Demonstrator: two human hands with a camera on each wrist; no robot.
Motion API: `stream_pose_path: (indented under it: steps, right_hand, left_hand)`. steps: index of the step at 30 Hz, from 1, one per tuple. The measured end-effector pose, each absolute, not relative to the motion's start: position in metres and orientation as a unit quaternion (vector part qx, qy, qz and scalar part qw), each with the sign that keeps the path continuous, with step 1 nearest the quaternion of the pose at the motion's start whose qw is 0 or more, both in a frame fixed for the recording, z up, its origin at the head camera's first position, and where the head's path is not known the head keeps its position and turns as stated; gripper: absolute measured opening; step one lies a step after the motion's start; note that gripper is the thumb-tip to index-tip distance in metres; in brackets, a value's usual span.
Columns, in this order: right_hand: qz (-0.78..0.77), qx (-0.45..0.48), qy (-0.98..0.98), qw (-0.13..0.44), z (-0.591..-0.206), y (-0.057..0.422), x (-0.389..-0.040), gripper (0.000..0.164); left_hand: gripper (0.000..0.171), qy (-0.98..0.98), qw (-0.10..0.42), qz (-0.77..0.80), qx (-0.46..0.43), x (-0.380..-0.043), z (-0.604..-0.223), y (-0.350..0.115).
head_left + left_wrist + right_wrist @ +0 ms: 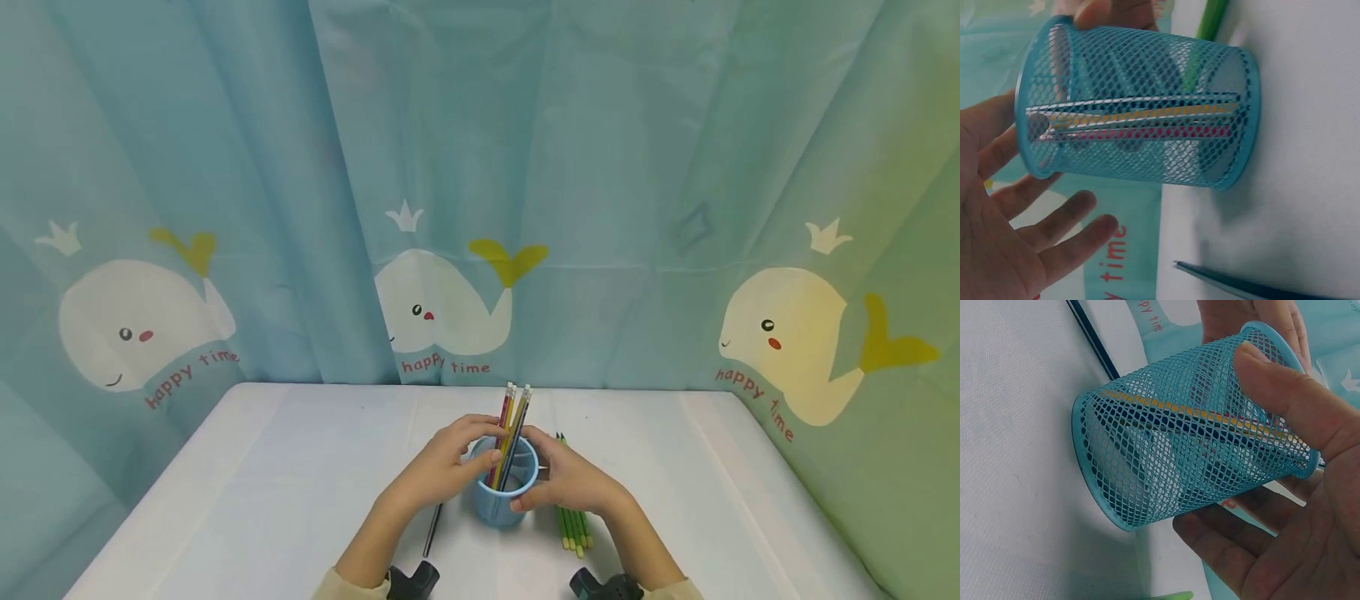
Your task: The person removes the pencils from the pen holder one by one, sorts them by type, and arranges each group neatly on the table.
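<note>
Left hand (444, 461): fingers spread beside pencils (516, 419), pinch unclear
Right hand (573, 479): clamped round mesh cup (497, 507)
Tabletop (262, 500): white
Curtain (637, 167): whale-printed, behind tabletop's far edge

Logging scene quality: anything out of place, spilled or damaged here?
Nothing looks spilled or damaged. Mild oddity: one dark pencil lies alone, left of the blue mesh pencil cup, while the green pencils lie bunched on the cup's right.

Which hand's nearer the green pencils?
Right: the right hand partly hides the green pencils in the head view; the left hand is across the blue cup from them.
</note>
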State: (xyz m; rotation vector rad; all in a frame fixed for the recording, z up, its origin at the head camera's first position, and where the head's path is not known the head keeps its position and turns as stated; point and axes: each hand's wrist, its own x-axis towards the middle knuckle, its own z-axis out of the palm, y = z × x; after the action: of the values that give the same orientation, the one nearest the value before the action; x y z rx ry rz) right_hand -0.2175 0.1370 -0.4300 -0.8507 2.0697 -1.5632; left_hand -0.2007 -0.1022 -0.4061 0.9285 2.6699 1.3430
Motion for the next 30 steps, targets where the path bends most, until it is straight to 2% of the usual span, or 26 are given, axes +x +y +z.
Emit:
stream_pose_path:
  steps: [19,30]
  right_hand:
    - [-0.561,-0.294,0.746,0.203,-0.430,0.137,-0.220,0.090]
    - [-0.557,-0.288,0.753,0.200,-0.430,0.137,-0.217,0.089]
  left_hand:
    - [0.029,0.858,-0.025,0.437,0.269,-0.200,-0.399,-0.103]
    - [0.025,0.839,-0.087,0.469,0.262,-0.195,-0.384,-0.109]
